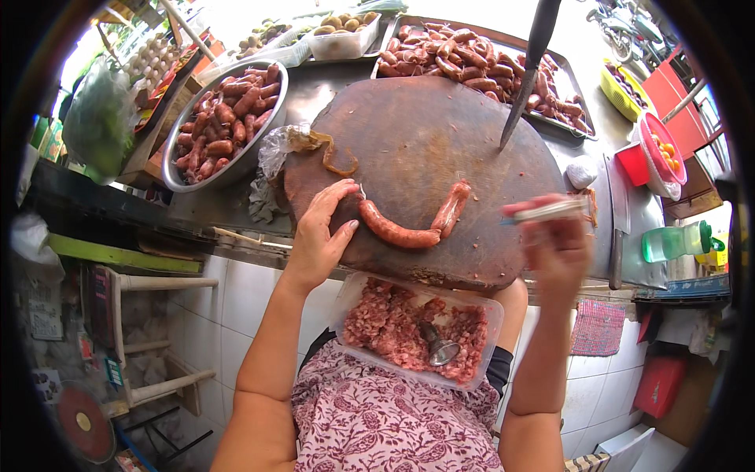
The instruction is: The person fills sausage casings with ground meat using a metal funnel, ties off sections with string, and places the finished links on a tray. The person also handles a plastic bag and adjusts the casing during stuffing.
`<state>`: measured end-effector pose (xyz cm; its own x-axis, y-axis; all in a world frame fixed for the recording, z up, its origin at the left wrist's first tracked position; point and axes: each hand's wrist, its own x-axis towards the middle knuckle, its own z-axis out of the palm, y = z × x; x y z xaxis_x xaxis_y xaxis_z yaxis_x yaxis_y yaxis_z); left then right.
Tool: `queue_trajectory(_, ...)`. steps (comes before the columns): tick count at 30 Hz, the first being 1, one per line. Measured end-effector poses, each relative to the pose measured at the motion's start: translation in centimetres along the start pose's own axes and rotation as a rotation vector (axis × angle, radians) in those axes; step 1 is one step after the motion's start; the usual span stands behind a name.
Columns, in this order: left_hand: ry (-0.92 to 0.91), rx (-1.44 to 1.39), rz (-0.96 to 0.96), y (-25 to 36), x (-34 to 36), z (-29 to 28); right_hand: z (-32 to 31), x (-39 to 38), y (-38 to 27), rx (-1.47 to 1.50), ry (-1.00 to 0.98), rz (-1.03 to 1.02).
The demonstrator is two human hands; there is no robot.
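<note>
Head view: a reddish sausage is seen lying on a round wooden chopping board, near the edge closest to the person. It is bent into a rough U, and a narrowing is seen at the right where a shorter section is turned up and away. The left hand is placed at its left end, with thumb and forefinger spread wide; whether the end is touched by the fingertips cannot be made out. The right hand is raised over the right part of the board, well apart from the sausage, and is blurred; a slender whitish thing is held in its curled fingers, its kind too blurred to be told.

A knife is stood upright at the far right of the board, its tip against the wood. A plastic tub is rested on the lap, filled with minced meat, in which a metal scoop is laid. More sausages are piled in a metal bowl at the left and in a metal tray beyond the board. Crumpled clear plastic is left beside the board's left edge. At the right, a green bottle is laid on its side.
</note>
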<state>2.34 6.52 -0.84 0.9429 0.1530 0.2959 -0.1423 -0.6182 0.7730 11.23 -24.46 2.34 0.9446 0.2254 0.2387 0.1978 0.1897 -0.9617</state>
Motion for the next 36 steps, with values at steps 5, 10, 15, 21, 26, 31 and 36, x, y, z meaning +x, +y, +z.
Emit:
queue_trajectory(5, 0.01, -0.001, -0.014, -0.4, -0.4, -0.1, 9.7, -0.6, 1.3, -0.293, -0.307, -0.126)
queue_trajectory(10, 0.029, -0.018, 0.039, -1.0, -0.5, -0.2, 11.3, -0.5, 2.4, -0.57, -0.293, 0.078)
queue_trajectory(15, 0.045, -0.053, 0.04, -1.3, -0.7, -0.2, 13.1, 0.6, 4.1, -0.528, -0.283, -0.181)
queue_trajectory(21, 0.066, -0.04, 0.088, -1.7, -0.9, -0.2, 14.9, 1.7, 4.8, -0.578, -0.277, -0.212)
queue_trajectory(26, 0.093, -0.037, 0.122, -2.0, -1.0, -0.2, 15.1, 1.7, 3.3, -0.641, -0.281, -0.18)
queue_trajectory(31, 0.089, -0.02, 0.118, -1.9, -1.1, 0.0, 11.8, 0.4, 1.1, -0.665, -0.221, -0.173)
queue_trajectory(36, 0.076, 0.012, 0.118, -1.6, -1.1, 0.0, 9.9, -0.9, 1.2, -0.622, -0.201, -0.241)
